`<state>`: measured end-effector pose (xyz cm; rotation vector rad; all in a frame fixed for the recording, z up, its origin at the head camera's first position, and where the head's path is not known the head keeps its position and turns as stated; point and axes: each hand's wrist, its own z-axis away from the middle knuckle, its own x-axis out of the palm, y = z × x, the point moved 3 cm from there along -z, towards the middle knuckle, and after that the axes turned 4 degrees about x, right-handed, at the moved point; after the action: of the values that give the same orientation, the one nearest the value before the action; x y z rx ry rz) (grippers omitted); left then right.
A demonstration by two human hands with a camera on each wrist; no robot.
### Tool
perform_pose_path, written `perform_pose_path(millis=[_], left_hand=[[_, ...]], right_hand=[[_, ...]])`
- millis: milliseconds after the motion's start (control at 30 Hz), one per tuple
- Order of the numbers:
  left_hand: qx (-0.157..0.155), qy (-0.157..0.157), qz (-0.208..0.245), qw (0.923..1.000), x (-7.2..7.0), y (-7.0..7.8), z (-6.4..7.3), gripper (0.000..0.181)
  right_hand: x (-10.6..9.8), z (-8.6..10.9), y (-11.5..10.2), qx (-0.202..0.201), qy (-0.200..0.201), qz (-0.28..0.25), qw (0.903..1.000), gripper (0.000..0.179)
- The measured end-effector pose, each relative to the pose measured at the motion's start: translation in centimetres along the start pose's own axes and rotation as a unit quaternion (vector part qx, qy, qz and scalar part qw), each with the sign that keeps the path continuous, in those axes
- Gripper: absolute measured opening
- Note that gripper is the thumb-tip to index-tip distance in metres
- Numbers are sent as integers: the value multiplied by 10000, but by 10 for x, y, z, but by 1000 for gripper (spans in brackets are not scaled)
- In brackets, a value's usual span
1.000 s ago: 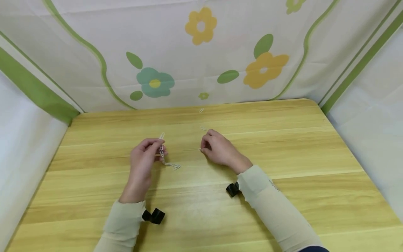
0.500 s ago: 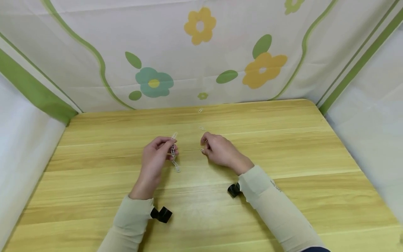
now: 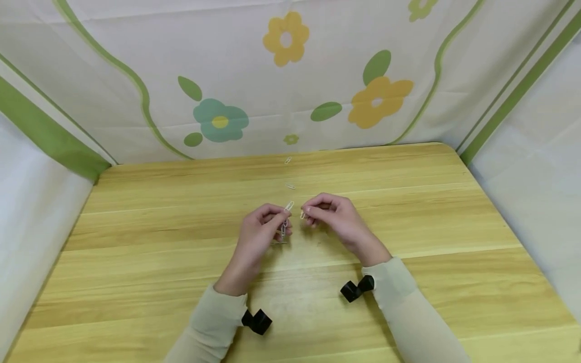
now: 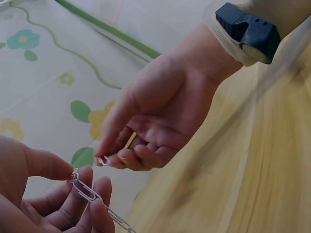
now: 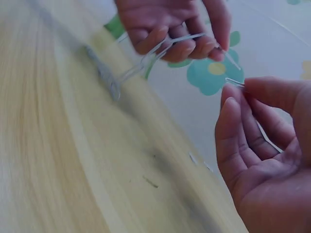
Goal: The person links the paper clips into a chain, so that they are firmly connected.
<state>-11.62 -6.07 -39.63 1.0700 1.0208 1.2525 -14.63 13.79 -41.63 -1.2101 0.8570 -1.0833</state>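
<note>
white paperclip chain (image 4: 97, 196), 2 loose clips (image 3: 290, 186) beyond, flowered cloth (image 3: 272, 91)

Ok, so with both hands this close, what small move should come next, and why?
Probably hook the loose paper clip in the right hand onto the top of the chain in the left hand. Each hand pinches its piece with an end sticking out, and those ends sit close together but not yet linked.

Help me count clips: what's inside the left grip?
The left grip pinches a clip chain; one end pokes out, links hang below, but the pinched portion is covered.
</note>
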Motion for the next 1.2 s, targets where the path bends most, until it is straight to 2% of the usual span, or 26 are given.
perform_pose_path(millis=[167,300,433,767,1200], left_hand=[[12,-131,74,9999,9,-2,3,15],[10,-240,97,9997,14,-3,4,14],[-1,-302,110,9995,16,-5,5,14],[6,-282,106,9995,14,-7,6,15],[29,-216,60,9997,12,-9,5,16]], right_hand=[[-5,2,-2,-165,301,-662,9972,3],[-6,3,-2,-286,391,-804,9956,4],[-5,4,-3,-370,398,-614,9966,4],[-1,6,-7,-257,437,-139,9986,22],[0,7,-11,-474,503,370,9969,23]])
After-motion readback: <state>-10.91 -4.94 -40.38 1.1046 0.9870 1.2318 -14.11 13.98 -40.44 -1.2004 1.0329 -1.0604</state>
